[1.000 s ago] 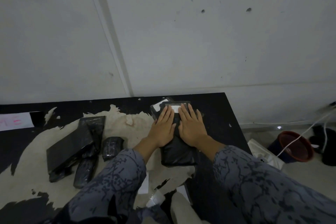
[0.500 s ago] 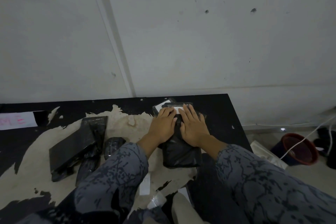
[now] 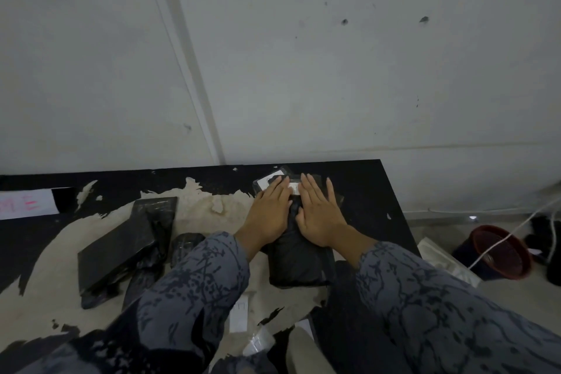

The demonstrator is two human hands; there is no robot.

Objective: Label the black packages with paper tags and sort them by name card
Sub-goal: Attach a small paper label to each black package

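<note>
A black package (image 3: pixel 299 264) lies on the worn black table (image 3: pixel 364 191) near its right end. My left hand (image 3: pixel 268 212) and my right hand (image 3: pixel 318 212) lie flat on its far half, fingers straight, side by side. A white paper tag (image 3: pixel 294 188) shows between the fingertips, pressed onto the wrap. A second package with a white tag (image 3: pixel 263 181) peeks out just behind my left fingers. Left of centre lie a flat black package (image 3: pixel 121 240) and two smaller wrapped ones (image 3: pixel 185 247), without visible tags.
A white name card with pink writing (image 3: pixel 25 203) sits at the table's far left. Loose paper tags (image 3: pixel 239 314) lie near the front edge. On the floor to the right stand a red-rimmed bucket (image 3: pixel 501 252), a white cable and dark shoes. A grey wall rises right behind the table.
Both hands stay flat on the package and have slid only slightly along the tag. The camera has shifted a little.
</note>
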